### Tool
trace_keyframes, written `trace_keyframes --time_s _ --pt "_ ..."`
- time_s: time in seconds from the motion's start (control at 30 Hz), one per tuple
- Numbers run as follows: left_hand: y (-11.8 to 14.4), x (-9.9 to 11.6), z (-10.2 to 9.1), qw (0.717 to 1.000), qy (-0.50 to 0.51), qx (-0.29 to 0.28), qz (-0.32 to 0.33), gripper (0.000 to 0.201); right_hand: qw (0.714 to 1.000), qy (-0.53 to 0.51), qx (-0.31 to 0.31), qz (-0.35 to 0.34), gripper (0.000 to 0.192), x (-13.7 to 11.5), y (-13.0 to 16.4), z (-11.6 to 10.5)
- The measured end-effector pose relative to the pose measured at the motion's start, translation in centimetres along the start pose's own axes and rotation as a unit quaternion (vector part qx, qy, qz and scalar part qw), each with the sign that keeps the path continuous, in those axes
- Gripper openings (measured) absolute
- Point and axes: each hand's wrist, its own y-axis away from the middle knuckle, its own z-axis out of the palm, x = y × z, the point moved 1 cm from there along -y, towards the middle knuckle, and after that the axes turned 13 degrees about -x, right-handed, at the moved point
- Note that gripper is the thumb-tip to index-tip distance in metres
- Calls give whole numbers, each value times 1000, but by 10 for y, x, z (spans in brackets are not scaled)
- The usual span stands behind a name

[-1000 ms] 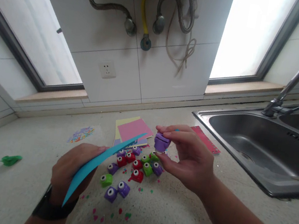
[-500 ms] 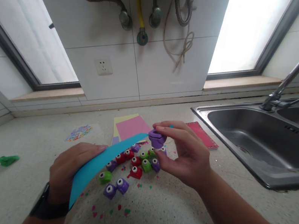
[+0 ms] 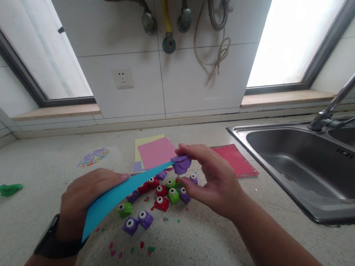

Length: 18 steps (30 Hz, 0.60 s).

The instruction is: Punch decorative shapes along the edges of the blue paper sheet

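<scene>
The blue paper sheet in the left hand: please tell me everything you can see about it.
The blue paper sheet is plain light blue, thin and flexible, slightly curved and seen almost edge-on. The left hand holds its near end, with the fingers over the top face. It slants up and away above the counter, and its far tip meets the small purple punch pinched in the right hand. No holes or marks are visible.

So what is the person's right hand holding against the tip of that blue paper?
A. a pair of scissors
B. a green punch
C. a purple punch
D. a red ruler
C: the right hand pinches a small purple punch at the far tip of the blue paper, which the left hand holds; the other small punches lie on the counter below.
</scene>
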Motion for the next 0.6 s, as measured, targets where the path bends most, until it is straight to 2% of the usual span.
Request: trace_keyframes --time_s 0.2,0.3,0.43,0.5,0.57,0.6 --pt "-2 1 -3 997 45 -63 -14 39 997 -18 -53 55 48 9 2 2" --pt "-6 1 -2 996 44 -66 -28 33 993 -51 -68 85 46 14 3 2" --pt "-6 1 -1 996 28 -63 -55 27 987 -84 -98 97 32 17 3 1" --pt "-2 -1 -1 994 26 -62 -87 16 981 -110 -109 115 27 16 3 2" --pt "4 -4 -1 985 46 -65 -153 2 972 -149 -114 145 25 16 3 4" --pt "7 -5 0 976 66 -64 -196 3 964 -174 -115 163 25 16 3 5"
